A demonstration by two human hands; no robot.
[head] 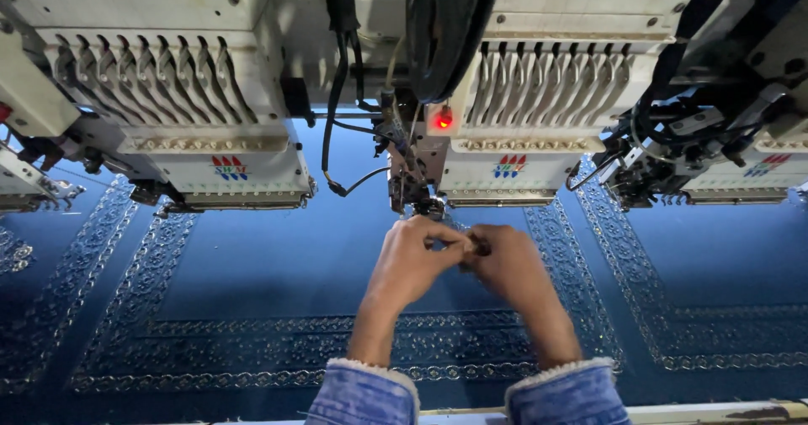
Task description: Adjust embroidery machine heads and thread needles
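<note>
We see a wide blue cloth [278,265] stretched flat across the whole scene, stitched with pale, shiny ornamental borders that run in nested rectangular bands. Along the far side hangs a row of cream-coloured embroidery heads: one at far left [177,97], one at far centre-right [539,105], and part of another at far right [741,139], each with a comb of curved metal levers. Black cables loop down between the first two, beside a glowing red lamp [443,120].

Near us, two arms in blue denim cuffs with fleecy edges reach away over the cloth. Our left hand [410,261] and right hand [509,267] meet just below the needle assembly [412,193] of the centre-right head. Both are curled, fingertips pressed together, pinching a small dark object [476,245] that sits exactly between them, where thumbs and forefingers meet. It is too small to identify. The object is held above the cloth, just near of the needles.
</note>
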